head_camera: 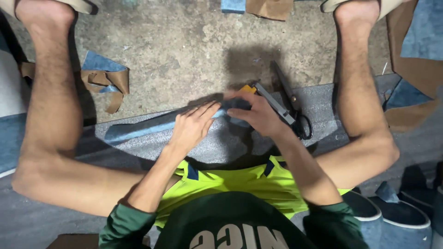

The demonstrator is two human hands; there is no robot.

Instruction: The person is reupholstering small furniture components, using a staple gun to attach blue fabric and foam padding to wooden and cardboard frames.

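Observation:
I sit on the floor with my legs spread. A long strip of blue fabric (pixel 138 129) lies across a grey foam sheet (pixel 221 143) in front of me. My left hand (pixel 191 127) presses flat on the strip with fingers spread. My right hand (pixel 258 113) pinches the strip's right end, fingers curled over it. A yellow and grey utility knife (pixel 272 102) lies just beyond my right hand, partly hidden by it. Black scissors (pixel 293 108) rest beside the knife, on its right.
Blue and brown fabric scraps (pixel 104 76) lie on the concrete floor at left. More brown and blue pieces (pixel 415 78) sit at the right. Several blue slip-on shoes (pixel 397 212) stand at the lower right. My bare legs flank the foam sheet.

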